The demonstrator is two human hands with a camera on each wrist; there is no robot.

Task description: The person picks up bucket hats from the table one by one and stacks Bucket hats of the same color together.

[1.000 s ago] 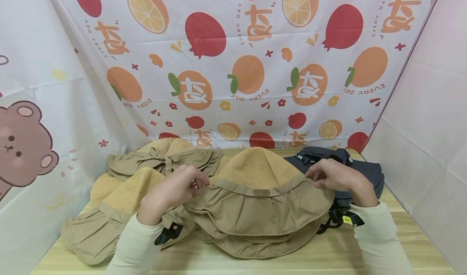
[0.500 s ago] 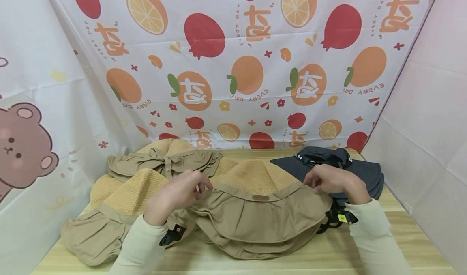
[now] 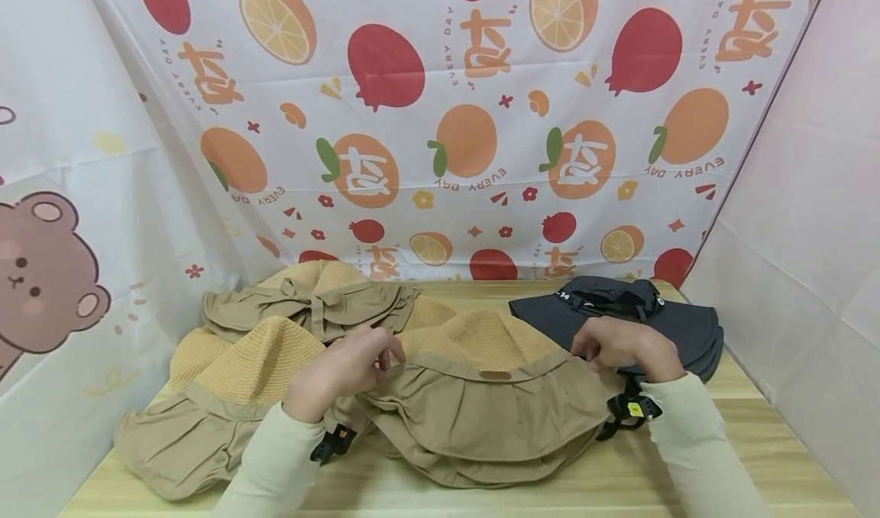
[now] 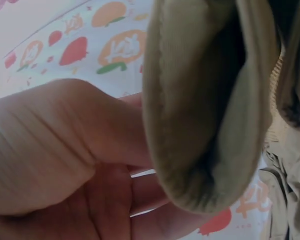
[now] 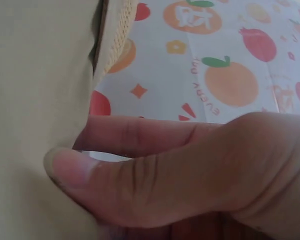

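The left hand [image 3: 340, 373] and right hand [image 3: 622, 348] each pinch the band of the middle tan hat [image 3: 481, 396], fingers curled on its two sides. It lies on the wooden surface [image 3: 687, 480], overlapping a second tan hat [image 3: 206, 411] to the left, with a dark hat [image 3: 660, 319] touching behind the right hand. Printed cloth walls [image 3: 440, 121] close three sides; bare wood shows only along the front edge. The right wrist view shows the thumb [image 5: 85, 170] pressed against fabric; the left wrist view shows the brim's folded hem [image 4: 205, 115] over the fingers.

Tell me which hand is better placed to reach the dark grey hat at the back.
Right. The right hand pinches the khaki hat at its right edge, right beside the dark grey hat; the left hand is across the khaki hat, farther away.
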